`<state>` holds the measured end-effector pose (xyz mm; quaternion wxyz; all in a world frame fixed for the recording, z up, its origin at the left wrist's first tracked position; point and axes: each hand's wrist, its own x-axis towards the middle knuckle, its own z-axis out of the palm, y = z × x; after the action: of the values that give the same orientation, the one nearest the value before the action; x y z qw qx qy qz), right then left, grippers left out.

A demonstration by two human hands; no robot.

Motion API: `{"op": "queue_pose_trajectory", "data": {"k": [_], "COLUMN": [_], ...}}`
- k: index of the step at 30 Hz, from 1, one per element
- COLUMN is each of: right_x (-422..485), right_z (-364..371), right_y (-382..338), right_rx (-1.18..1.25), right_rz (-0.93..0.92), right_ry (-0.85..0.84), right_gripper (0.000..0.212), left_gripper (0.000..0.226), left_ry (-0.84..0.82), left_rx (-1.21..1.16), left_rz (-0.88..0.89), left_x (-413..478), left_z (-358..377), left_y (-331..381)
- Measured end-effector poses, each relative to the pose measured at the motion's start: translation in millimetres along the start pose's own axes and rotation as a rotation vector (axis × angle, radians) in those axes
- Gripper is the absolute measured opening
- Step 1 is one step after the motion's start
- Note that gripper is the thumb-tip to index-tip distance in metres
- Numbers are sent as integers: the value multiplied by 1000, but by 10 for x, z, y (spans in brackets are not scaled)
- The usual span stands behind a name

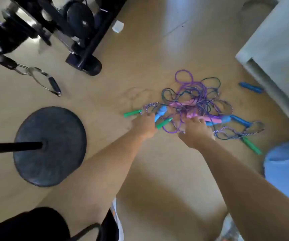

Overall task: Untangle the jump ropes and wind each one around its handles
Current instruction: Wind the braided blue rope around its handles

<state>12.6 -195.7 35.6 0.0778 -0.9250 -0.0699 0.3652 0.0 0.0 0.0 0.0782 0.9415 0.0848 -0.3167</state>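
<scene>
Soft light from the far side leaves pale glare on the floor (pixel 173 40) and broad faint shadows nearer, while motion blur and wide-angle bending smear everything.

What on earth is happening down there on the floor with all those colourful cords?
A person is bent over a tangled heap of purple, dark green and striped jump ropes on the tan floor. Both bare hands are at the heap: the left hand by a light blue plastic handle, the right hand by the pink plastic handles. Blur hides whether either grip has closed. Nothing is untangled or wound yet. One dark blue handle lies apart, near a grey block.
</scene>
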Motion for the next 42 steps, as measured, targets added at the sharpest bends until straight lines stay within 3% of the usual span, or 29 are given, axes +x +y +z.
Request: {"op": "queue_pose_trajectory", "data": {"k": [4, 9, 14, 19, 22, 25, 27, 29, 36, 39, 42], "right_x": [443, 870, 1084, 1084, 933, 750, 571, 305, -591, -828, -1095], "right_z": [365, 527, 485, 292, 114, -68, -230, -453, -1053, -1213, -1329], "right_y": [-41, -1, 71, -25, -236, -477, -592, -647, -477, -211, 142], "right_rx": [-88, -118, -149, -18, -5, -15, 37, 93, 285, 206, -92], "right_rz": [-129, -252, -309, -343, -395, -436, -447, -420, -395, -307, -141], "right_ry": [211, 434, 522, 469, 355, 194, 120, 114, 204, 225, 143], "right_gripper": [48, 37, 21, 42, 64, 72, 64, 40, 12, 8, 13], "left_gripper": [42, 43, 30, 15, 14, 20, 25, 25, 22, 21, 17], "left_ry": [107, 84, 104, 122, 172, 149, 122, 125, 368, 450, 452], "left_rx": [33, 53, 138, 259, 284, 224, 168, 93, -197, -312, -384], "left_rz": [-9, 2, 80, 283, 402, 462, 457, 441, 446, 370, 327], "left_x": [451, 805, 872, 819, 624, 249, -37, -330, -1344, -1560, -1734], "left_z": [279, 489, 454, -61, -487, -880, -1114, -1342, -2202, -2314, -2238], "left_y": [-55, -176, -182, -263, -337, -347, -366, -414, -567, -708, -732]}}
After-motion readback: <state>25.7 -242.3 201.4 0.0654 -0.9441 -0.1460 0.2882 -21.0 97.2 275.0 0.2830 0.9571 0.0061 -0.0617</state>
